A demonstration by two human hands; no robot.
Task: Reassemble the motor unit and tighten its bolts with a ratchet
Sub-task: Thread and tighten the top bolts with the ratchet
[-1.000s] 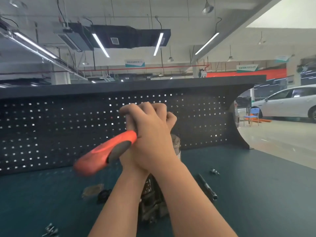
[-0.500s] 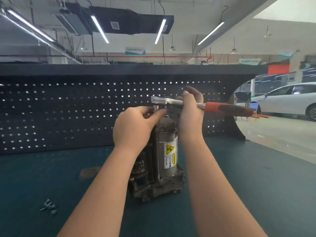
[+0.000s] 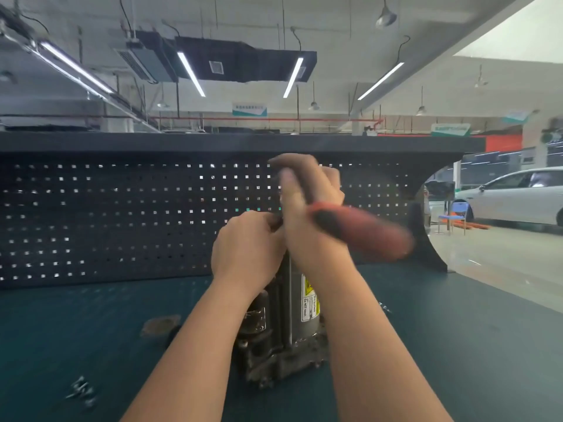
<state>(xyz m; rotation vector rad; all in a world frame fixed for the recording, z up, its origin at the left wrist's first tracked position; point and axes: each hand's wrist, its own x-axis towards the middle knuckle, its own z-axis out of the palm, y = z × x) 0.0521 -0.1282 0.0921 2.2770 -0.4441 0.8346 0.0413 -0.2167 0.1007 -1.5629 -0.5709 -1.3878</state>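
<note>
Gripping the ratchet [image 3: 362, 231], right hand [image 3: 307, 205] raised above motor unit [image 3: 292, 324].

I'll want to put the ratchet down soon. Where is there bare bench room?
The bench mat right of the motor unit looks bare, toward the pegboard's end. Left is more crowded: a flat brownish piece beside the motor and loose bolts near the front-left.

Two bare forearms are seen, without sleeves. No glove, watch or ring is worn on the left hand [image 3: 246, 248] or the right hand [image 3: 307, 208].
</note>
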